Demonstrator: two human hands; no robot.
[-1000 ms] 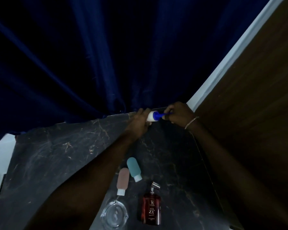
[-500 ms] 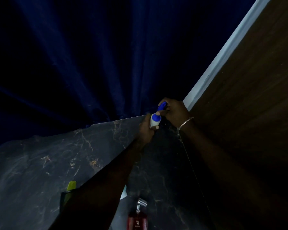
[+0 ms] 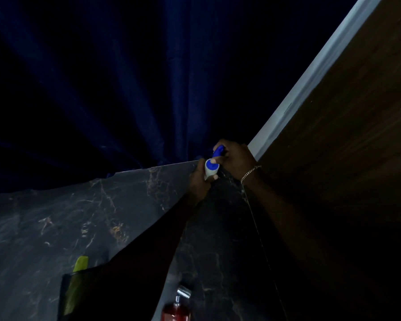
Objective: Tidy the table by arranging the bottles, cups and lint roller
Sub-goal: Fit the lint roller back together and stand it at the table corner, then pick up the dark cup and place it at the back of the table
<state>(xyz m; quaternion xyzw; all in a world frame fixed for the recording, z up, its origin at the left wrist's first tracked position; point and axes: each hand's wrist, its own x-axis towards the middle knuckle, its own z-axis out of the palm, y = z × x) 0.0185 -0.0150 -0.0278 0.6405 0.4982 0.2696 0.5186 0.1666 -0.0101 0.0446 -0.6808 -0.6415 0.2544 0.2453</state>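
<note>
The lint roller (image 3: 210, 169), white roll with a blue end and blue handle, stands nearly upright at the far right corner of the dark marble table (image 3: 79, 216). My left hand (image 3: 200, 179) wraps the white roll from below. Around the blue handle at the top, my right hand (image 3: 235, 158) is closed, with a chain bracelet on its wrist. At the bottom edge stands a red perfume bottle (image 3: 176, 312) with a silver cap lying beside it (image 3: 184, 291). A yellow-green object (image 3: 80, 264) pokes out from behind my left sleeve; what it is I cannot tell.
A dark blue curtain (image 3: 125, 89) hangs behind the table's far edge. A brown wooden wall (image 3: 345, 158) with a pale trim strip (image 3: 310, 77) runs along the right side, close to my right arm. The scene is dim.
The roller has gone from lying level between my hands to standing nearly upright. The view tilted up, so the teal and pink bottles and the glass left the frame.
</note>
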